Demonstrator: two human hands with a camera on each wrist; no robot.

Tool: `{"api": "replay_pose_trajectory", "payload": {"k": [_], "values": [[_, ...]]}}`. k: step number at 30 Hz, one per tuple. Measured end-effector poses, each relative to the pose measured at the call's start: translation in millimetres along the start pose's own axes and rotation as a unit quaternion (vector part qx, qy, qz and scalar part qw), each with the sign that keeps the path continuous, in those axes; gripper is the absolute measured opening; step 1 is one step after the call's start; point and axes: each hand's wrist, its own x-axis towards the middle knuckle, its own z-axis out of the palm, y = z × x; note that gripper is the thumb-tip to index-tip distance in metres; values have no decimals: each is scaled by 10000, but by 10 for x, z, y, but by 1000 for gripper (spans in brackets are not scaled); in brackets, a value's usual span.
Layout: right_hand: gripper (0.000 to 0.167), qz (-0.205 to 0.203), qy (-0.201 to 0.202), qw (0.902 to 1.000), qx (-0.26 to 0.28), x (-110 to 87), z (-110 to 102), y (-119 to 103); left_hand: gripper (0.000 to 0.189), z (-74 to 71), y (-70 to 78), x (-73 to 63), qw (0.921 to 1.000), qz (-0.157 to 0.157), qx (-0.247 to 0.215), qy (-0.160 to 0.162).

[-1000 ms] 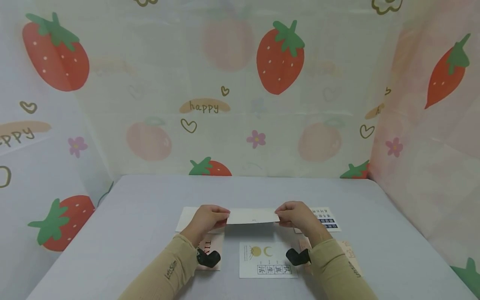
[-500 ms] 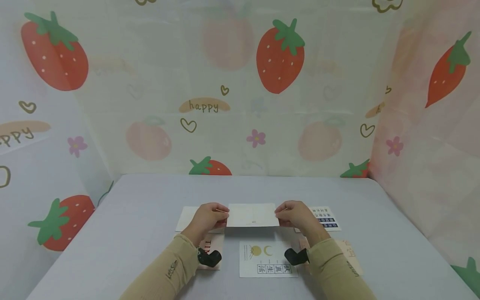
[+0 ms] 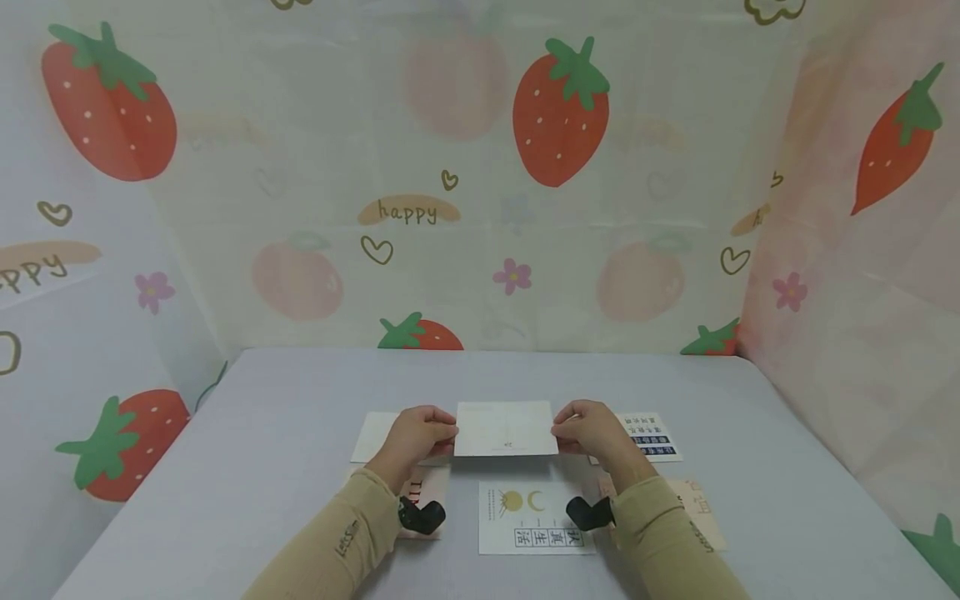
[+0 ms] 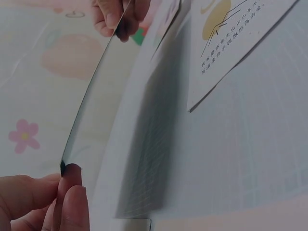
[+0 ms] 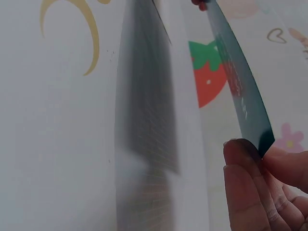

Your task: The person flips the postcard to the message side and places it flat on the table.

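Observation:
Raised above the table is a white card (image 3: 506,427) with a small dark mark near its lower edge. My left hand (image 3: 416,435) pinches its left edge between thumb and fingers, and my right hand (image 3: 592,433) grips the right edge the same way. The right wrist view shows the card's other face, dark teal with faint white marks, and the card bows slightly. Below it on the table lies a white card with a golden sun and moon (image 3: 536,500) and a row of boxed characters.
At the back left lies a plain white card (image 3: 373,429), partly hidden by my left hand; a pink lettered card (image 3: 431,487) lies before it. On the right are a card with dark blue bands (image 3: 654,433) and a peach card (image 3: 701,504). A printed curtain (image 3: 480,250) stands behind.
The held card has tilted up from nearly flat, so more of its white face shows toward the head camera. Both hands have kept their hold and barely moved.

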Motion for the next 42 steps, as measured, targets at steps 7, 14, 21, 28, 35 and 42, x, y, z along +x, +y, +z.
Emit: {"api": "replay_pose_trajectory", "payload": {"k": [7, 14, 21, 28, 35, 42], "values": [[12, 95, 29, 9999, -74, 3, 13, -5, 13, 10, 1, 8, 9997, -90, 213, 47], [10, 229, -2, 9993, -294, 22, 42, 7, 10, 11, -2, 2, 9993, -116, 330, 144], [9, 154, 24, 9988, -456, 6, 49, -4, 11, 25, -3, 1, 9987, -19, 450, 229], [10, 258, 4, 9986, -467, 20, 44, 1, 17, 19, 19, -18, 9979, -193, 589, 201], [10, 286, 48, 9975, -651, 50, 40, 40, 18, 16, 17, -5, 9978, -441, 478, 157], [11, 403, -34, 9970, -665, 51, 28, 55, 18, 21, 5, -8, 9975, -437, 519, 189]]}}
